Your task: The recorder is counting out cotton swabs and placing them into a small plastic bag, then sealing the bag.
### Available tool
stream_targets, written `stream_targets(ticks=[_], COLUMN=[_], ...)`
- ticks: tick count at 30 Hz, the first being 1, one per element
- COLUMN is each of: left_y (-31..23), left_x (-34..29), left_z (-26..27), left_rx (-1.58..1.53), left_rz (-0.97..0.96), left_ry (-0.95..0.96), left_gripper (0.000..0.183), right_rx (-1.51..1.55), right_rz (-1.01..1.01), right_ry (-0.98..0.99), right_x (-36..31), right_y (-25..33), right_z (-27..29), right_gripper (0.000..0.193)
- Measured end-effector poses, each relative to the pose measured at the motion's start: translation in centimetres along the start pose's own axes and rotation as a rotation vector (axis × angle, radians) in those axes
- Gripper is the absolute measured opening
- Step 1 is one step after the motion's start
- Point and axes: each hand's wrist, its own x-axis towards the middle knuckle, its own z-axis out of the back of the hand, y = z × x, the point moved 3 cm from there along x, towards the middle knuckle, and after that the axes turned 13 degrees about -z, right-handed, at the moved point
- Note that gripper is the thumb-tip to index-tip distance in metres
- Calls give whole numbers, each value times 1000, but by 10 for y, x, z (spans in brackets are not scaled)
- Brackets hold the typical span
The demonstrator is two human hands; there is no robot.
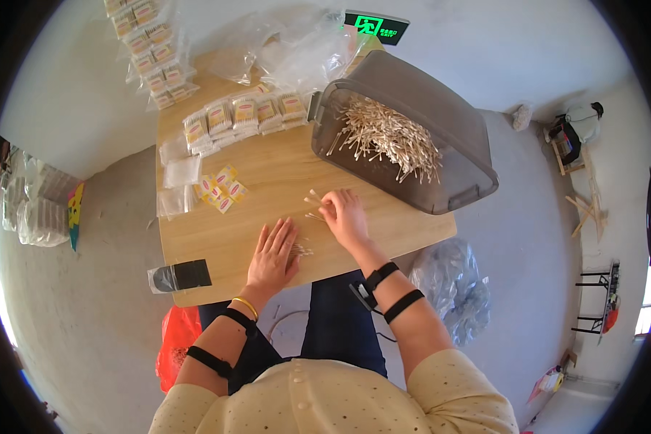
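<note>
My left hand lies on the wooden table with fingers stretched out flat. Beside and partly under it is a small row of cotton swabs. My right hand, just to the right, has its thumb and fingers pinched round a few more cotton swabs, whose white tips stick out to the left. Ahead of the right hand, a grey plastic bin is tipped on its side, its mouth toward me, with a large heap of loose swabs inside.
Packed swab bags line the table's far left, near clear empty bags and yellow-white cards. A black pouch lies at the left edge. Plastic bags sit at the back; a clear sack stands on the floor.
</note>
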Motion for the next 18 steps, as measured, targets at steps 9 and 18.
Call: stream_targets(ticks=[9, 18], left_y=[3, 1], left_x=[2, 0], left_z=[-6, -4], left_rx=[25, 23], left_rz=[4, 3], left_ry=[7, 2], left_gripper=[69, 69], right_rx=[-122, -357], right_rz=[-401, -756], right_ry=[-67, 215], right_x=[114, 134], right_y=[-12, -29], right_z=[-7, -29], right_gripper=[15, 41])
